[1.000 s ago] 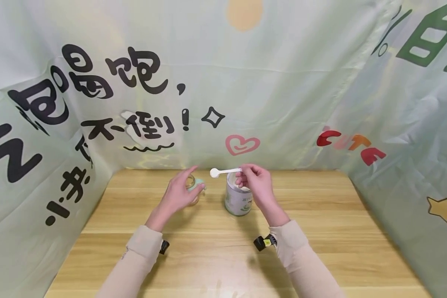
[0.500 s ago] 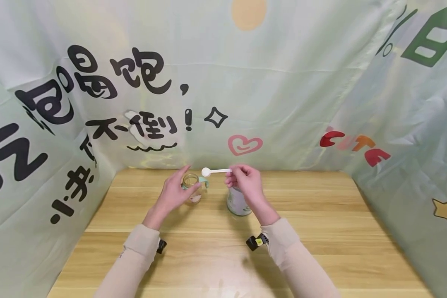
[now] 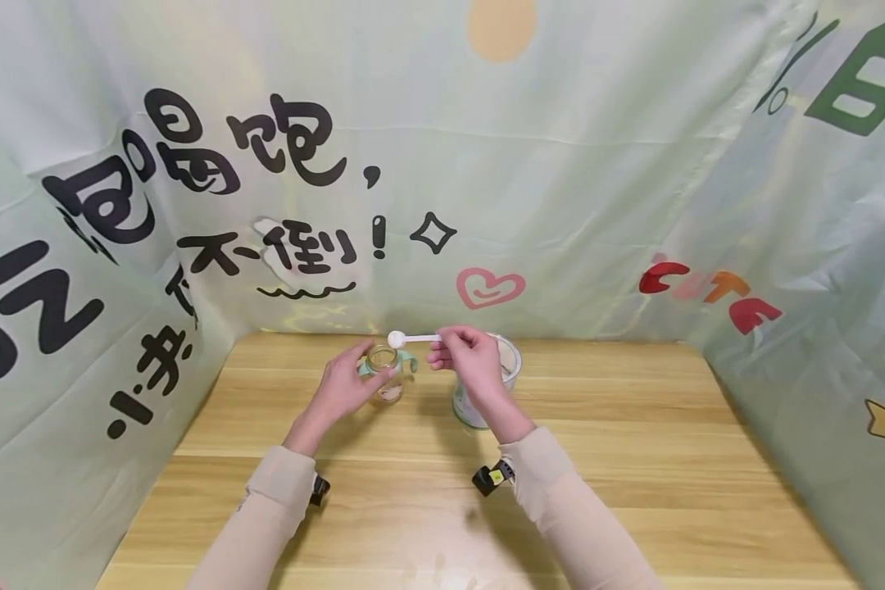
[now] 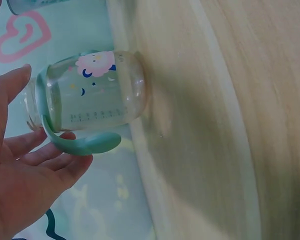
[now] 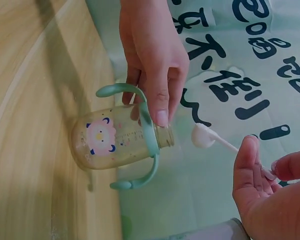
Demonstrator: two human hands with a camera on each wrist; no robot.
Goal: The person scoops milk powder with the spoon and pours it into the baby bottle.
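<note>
A clear baby bottle (image 3: 390,392) with green handles (image 5: 149,131) and a printed pink animal stands upright on the table, its mouth uncapped. My left hand (image 3: 345,385) holds it around the neck, thumb on the near side and fingers behind. Between thumb and fingers my right hand (image 3: 469,358) pinches the handle of a small white measuring scoop (image 3: 417,338). White powder fills the scoop's bowl (image 5: 202,136), which hovers just above the bottle's mouth, apart from it. Partly hidden behind my right hand and wrist is an open can (image 3: 469,411) with pale powder inside.
The wooden table (image 3: 383,508) ends at a printed fabric backdrop (image 3: 560,197) behind, with more fabric along both sides. The can stands to the right of the bottle. Each wrist carries a small black camera (image 3: 491,478).
My right hand has carried the loaded scoop left, from over the can to above the bottle's mouth. The left hand has stayed at the bottle. The view has shifted slightly.
</note>
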